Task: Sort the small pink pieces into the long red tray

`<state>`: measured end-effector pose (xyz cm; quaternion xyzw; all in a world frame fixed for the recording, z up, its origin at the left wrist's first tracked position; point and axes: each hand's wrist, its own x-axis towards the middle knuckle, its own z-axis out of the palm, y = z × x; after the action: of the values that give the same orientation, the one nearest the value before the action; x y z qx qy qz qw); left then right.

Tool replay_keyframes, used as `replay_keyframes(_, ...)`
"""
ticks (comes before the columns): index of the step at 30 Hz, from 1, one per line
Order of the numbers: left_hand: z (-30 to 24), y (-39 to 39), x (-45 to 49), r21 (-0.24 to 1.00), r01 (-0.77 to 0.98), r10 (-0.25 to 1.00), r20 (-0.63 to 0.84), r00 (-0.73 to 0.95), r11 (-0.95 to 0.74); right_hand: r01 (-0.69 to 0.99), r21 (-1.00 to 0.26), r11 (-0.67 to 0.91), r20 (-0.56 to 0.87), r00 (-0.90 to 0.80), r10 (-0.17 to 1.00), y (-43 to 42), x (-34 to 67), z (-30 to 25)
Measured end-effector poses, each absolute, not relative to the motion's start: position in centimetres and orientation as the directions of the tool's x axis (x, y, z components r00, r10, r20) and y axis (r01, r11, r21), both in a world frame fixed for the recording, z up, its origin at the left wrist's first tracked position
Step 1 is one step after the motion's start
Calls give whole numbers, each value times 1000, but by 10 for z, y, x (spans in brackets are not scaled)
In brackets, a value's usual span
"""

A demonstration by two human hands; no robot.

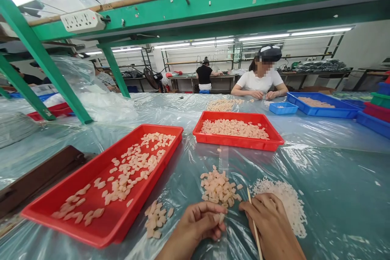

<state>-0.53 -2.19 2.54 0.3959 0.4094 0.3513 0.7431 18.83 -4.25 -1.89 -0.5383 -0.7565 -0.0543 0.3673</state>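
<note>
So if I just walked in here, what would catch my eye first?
Probably the two bright red trays: a long red tray at the left, scattered with pale pieces, and a second red tray further back, filled with them. Closer in, the left hand pinches one small piece beside a loose pile on the plastic-covered table, while the right hand holds a thin stick. Across the table, a person in a white shirt works too.
</note>
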Motion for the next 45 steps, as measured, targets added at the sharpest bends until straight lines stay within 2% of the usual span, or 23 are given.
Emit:
replay_keyframes(4, 37, -11, -10, 975, -15, 910, -200, 364, 220, 879, -295, 373, 605, -130, 785, -43, 197, -15)
replay_keyframes(7, 48, -1, -12, 978, 207, 937, -44, 347, -30, 888, -290, 358, 596, -124, 793, -44, 200, -14)
replay_keyframes(9, 56, 5, -10, 888, 418, 939, 43, 342, -193, 893, -285, 348, 592, -121, 797, -45, 201, -13)
replay_keyframes(11, 62, 10, -6, 734, 605, 929, 94, 357, -307, 897, -269, 351, 584, -138, 800, -47, 202, -11)
replay_keyframes(14, 69, 16, 2, 548, 740, 912, 122, 391, -390, 902, -260, 345, 589, -135, 797, -49, 204, -8)
replay_keyframes(18, 69, 23, 18, 429, 765, 871, 133, 472, -480, 902, -286, 323, 630, -77, 773, -49, 207, -4)
replay_keyframes(23, 61, 34, 45, 377, 705, 783, 98, 614, -600, 909, -285, 305, 721, -6, 692, -47, 213, 4)
replay_keyframes(27, 50, 42, 64, 332, 673, 730, 75, 680, -661, 918, -247, 310, 676, -66, 734, -48, 219, 8)
replay_keyframes(35, 54, 45, 68, 236, 761, 786, 25, 617, -605, 903, -282, 323, 635, -77, 769, -48, 218, 5)
replay_keyframes(41, 66, 61, 68, 277, 784, 799, -86, 595, -555, 890, -317, 328, 637, -57, 769, -47, 217, 4)
replay_keyframes(45, 63, 101, 71, 292, 833, 861, -53, 505, -471, 888, -320, 330, 617, -69, 784, -45, 220, 0)
